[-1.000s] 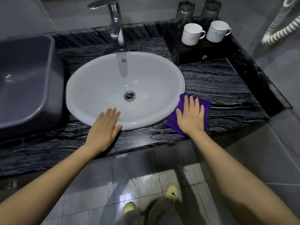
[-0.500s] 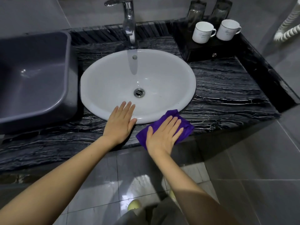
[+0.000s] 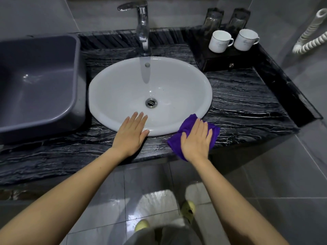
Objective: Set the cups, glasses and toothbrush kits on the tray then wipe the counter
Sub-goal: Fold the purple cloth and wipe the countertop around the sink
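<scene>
My right hand [image 3: 196,140] presses flat on a purple cloth [image 3: 187,127] at the front edge of the black marble counter [image 3: 244,101], just right of the sink's front rim. My left hand [image 3: 131,134] lies flat and empty, fingers on the white sink's [image 3: 123,89] front rim. At the back right a dark tray [image 3: 219,58] carries two white cups [image 3: 220,41] [image 3: 246,39] and, behind them, two glasses [image 3: 213,19] [image 3: 238,18]. No toothbrush kits can be made out.
A chrome faucet [image 3: 142,29] rises behind the sink. A grey plastic tub [image 3: 39,82] sits on the counter at the left. A white coiled cord [image 3: 311,36] hangs on the right wall. Tiled floor and my shoes lie below the counter edge.
My right hand slid the cloth left along the front edge toward my left hand, then back right to beside the sink rim. My left hand stayed on the rim.
</scene>
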Demonstrator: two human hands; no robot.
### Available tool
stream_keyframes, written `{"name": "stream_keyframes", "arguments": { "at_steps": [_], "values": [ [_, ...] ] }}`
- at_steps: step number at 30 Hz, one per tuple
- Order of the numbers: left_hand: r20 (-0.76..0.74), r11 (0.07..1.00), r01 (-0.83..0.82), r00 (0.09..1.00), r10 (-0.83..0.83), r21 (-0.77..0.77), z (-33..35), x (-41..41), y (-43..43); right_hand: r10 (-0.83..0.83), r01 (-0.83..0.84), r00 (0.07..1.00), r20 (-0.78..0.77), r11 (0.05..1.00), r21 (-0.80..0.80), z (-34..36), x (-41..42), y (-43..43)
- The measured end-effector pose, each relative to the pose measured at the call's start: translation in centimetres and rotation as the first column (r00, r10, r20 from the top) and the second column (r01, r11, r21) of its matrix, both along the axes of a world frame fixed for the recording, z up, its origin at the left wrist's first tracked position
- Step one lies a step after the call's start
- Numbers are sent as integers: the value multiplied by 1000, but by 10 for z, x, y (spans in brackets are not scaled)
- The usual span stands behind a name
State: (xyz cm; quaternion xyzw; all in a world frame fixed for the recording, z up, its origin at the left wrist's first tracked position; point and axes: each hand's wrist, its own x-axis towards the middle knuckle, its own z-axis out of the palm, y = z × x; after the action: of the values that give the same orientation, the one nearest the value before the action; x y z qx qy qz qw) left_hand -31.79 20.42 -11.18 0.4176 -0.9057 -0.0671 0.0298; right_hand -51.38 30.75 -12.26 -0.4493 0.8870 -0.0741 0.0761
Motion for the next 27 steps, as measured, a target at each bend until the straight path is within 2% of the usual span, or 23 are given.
{"name": "stream_keyframes", "arguments": {
  "at_steps": [4,7,10,13,17,19,21,23,25,27],
  "values": [
    [0,1000,9,1000,-9,7,-1,1,-1,4,-4,1000,1,1000,4,3,-20,-2],
    [-2,1000,6,1000,-6,6,-3,0,0,-62,62,998,8,998,-29,2,-15,-1],
    [2,1000,3,1000,-3,1,-4,0,-1,-135,136,990,29,990,-24,2,15,2],
    [-15,1000,13,1000,-13,16,-3,1,-3,-135,136,989,55,991,-16,3,65,6],
    [-94,983,47,995,-30,180,5,4,-7,-36,29,989,147,998,52,6,130,3],
    [-178,963,76,984,-30,258,13,10,-8,14,-25,984,180,998,59,12,150,3],
    [-285,956,88,958,-4,279,19,22,-6,135,-147,971,196,988,46,14,159,7],
    [-374,966,62,927,38,251,22,41,2,280,-291,925,258,957,5,17,153,12],
    [-417,986,84,909,-15,147,22,58,17,377,-376,882,283,925,-59,26,135,17],
    [-412,984,164,903,-122,68,18,68,30,446,-422,874,192,894,-152,28,115,23]
  ]
}}
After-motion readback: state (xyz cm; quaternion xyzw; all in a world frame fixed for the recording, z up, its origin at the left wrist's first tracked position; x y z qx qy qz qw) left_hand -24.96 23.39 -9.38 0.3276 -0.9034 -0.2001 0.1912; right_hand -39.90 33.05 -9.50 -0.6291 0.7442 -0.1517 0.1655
